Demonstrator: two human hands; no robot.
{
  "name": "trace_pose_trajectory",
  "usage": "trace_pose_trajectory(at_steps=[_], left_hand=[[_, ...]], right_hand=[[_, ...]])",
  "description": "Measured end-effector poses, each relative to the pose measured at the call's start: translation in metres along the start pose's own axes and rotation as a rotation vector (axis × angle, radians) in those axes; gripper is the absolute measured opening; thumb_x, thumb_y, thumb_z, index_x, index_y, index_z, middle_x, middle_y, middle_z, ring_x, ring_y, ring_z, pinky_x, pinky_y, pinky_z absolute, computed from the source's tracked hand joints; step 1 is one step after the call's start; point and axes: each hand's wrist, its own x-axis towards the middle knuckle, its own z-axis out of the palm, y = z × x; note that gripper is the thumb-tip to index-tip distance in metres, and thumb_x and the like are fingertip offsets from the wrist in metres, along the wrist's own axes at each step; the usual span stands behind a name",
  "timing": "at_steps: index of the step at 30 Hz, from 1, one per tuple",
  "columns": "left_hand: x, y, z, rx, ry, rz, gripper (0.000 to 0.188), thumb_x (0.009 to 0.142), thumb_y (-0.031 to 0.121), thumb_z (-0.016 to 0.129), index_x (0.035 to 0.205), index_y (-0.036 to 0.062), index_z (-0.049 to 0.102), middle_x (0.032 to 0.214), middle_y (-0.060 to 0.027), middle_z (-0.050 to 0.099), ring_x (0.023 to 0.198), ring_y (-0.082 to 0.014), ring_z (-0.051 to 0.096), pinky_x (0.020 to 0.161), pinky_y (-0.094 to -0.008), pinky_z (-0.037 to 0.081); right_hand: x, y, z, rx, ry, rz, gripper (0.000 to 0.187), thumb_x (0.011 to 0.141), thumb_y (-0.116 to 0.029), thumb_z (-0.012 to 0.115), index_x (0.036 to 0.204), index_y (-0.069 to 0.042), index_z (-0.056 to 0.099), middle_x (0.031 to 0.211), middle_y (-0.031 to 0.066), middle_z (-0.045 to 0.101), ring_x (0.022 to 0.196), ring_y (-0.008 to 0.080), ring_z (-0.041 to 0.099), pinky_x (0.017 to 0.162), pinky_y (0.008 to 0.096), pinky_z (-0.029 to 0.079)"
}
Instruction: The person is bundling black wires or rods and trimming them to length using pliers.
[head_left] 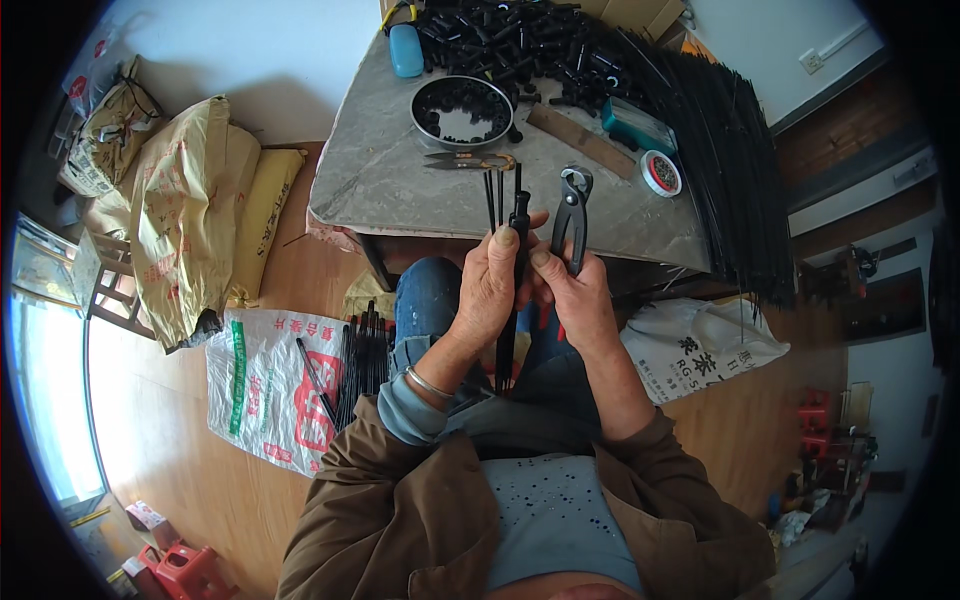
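My left hand [487, 283] is closed around several thin black rods [490, 195], which stick up past its thumb. Among them is a thicker black tubular piece [520, 218], gripped upright, and the dark lengths continue down below the hand. In my right hand [580, 290] is a pair of end-cutting pincers [570, 215], jaws up and red handles partly hidden by the palm. Both hands are close together over my lap, just off the table's near edge. The right fingers curl behind the pincers, so whether they also touch the rods I cannot tell.
The grey table [380, 170] carries a round dish [412, 112] of small black rings, scissors [470, 161], a flat strip [582, 140], a teal box [638, 127] and a round tin [660, 174]. Black tubes [500, 40] and long rods [735, 170] lie behind. More rods [362, 360] lie on a floor sack [255, 390].
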Motion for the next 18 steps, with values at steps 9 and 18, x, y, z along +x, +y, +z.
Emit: trace_pose_trajectory(at_steps=[9, 18], left_hand=[[0.0, 0.003, -0.004, 0.019, -0.035, -0.078, 0.066, 0.098, 0.054, 0.031, 0.118, -0.0035, 0.056, 0.062, -0.0004, 0.052, 0.047, -0.0052, 0.042, 0.043, -0.0202, 0.032], [0.006, -0.014, -0.001, 0.117, 0.163, 0.006, 0.06, 0.098, 0.053, 0.031, 0.091, -0.0004, 0.058, 0.057, -0.0001, 0.051, 0.045, -0.0061, 0.044, 0.041, -0.0207, 0.034]], right_hand=[[0.004, -0.011, -0.002, -0.069, -0.04, -0.079, 0.018, 0.089, -0.019, 0.065, 0.094, -0.002, 0.061, 0.067, -0.0012, 0.056, 0.058, 0.006, 0.051, 0.053, 0.0197, 0.039], [0.015, 0.024, -0.003, -0.358, 0.08, -0.255, 0.017, 0.091, -0.016, 0.061, 0.094, 0.001, 0.058, 0.06, 0.0036, 0.056, 0.053, 0.0095, 0.056, 0.049, 0.025, 0.043]])
